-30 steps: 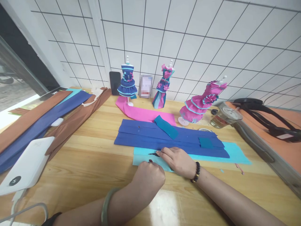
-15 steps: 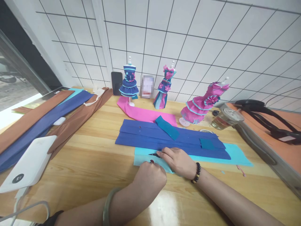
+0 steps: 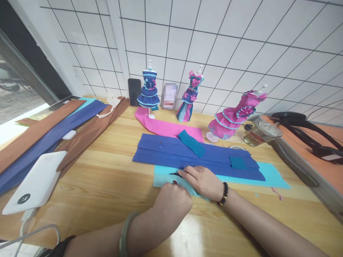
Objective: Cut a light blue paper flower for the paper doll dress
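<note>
My left hand [image 3: 173, 201] is closed in a fist at the near edge of a light blue crepe paper sheet [image 3: 162, 181], its fingertips hidden. A red-stoned ring sits on one finger. Just to the right, my right hand [image 3: 203, 181] is closed around a black pointed blade [image 3: 174, 174], whose tip points left over the sheet; its handle is hidden in my palm, so I cannot tell its exact kind. Behind the hands, a wide dark blue crepe strip [image 3: 160, 151] overlaps the light blue sheet. On it lie two teal pieces [image 3: 191, 143].
Three small dress forms [image 3: 149, 87] in paper dresses stand along the tiled wall, with a pink strip [image 3: 171, 129] before them. Brown and blue strips [image 3: 91, 137] and a white power bank [image 3: 34, 182] lie left. A lidded glass cup [image 3: 261, 132] stands right.
The view has shifted slightly. Both hands hold nearly the same pose, the left fist a little closer to the right hand; the blade still points left over the light blue sheet.
</note>
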### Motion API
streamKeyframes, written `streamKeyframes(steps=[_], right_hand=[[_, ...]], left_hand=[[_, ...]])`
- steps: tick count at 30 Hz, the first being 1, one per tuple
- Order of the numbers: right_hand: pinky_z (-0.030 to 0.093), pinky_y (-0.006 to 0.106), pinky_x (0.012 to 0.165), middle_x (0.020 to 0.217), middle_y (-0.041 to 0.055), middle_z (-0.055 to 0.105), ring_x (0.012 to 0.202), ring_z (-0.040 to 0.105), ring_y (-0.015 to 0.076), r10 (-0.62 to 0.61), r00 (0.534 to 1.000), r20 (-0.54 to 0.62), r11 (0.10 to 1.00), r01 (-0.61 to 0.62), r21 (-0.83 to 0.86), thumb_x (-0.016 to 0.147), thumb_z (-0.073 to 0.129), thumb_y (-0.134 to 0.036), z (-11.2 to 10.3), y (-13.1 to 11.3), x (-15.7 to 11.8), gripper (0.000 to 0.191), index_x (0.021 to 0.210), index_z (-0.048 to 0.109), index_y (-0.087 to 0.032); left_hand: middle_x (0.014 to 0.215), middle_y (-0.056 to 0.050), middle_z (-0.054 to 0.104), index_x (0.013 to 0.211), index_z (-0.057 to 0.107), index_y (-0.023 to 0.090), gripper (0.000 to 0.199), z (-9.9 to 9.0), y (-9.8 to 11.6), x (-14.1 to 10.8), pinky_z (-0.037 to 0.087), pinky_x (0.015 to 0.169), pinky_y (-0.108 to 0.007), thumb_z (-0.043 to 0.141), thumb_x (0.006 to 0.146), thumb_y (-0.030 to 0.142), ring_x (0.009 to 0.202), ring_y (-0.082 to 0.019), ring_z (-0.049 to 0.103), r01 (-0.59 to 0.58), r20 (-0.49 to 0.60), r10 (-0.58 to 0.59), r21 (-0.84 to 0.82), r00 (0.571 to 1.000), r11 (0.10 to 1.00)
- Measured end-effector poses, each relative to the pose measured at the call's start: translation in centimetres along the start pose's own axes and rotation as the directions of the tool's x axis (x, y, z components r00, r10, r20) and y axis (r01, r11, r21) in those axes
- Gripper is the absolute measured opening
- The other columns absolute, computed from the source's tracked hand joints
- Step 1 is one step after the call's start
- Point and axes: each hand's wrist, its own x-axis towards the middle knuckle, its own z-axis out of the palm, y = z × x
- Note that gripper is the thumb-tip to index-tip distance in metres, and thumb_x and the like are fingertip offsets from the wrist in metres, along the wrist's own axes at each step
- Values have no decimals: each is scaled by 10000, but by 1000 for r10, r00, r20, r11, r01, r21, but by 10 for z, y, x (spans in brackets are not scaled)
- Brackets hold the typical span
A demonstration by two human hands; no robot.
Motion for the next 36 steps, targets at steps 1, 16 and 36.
streamKeyframes(steps=[1,16,36], right_hand=[[410,269,556,822,66,548,640,522,139,-4,1000,3,1000,4,2,888,333,-158,0,0,0,282,1118,491,-118],[393,266,537,800,61,544,608,508,128,-34,999,-32,999,33,-24,895,317,-162,3,3,0,280,1101,500,-114],[425,273,588,843,82,552,660,525,142,-53,999,2,999,53,11,898,304,-168,1,2,5,300,1126,490,-113]], left_hand=[[575,-95,594,677,603,75,90,-2,0,0,373,400,-224,530,728,74,496,-154,552,6,6,-6,-2,1000,1000],[594,-101,597,689,598,70,110,3,2,3,378,423,-221,498,734,57,510,-146,548,-1,-25,1,11,1000,1000],[610,-110,616,684,607,80,112,4,5,-3,369,378,-229,511,742,81,498,-160,549,-12,-76,8,-56,997,998]])
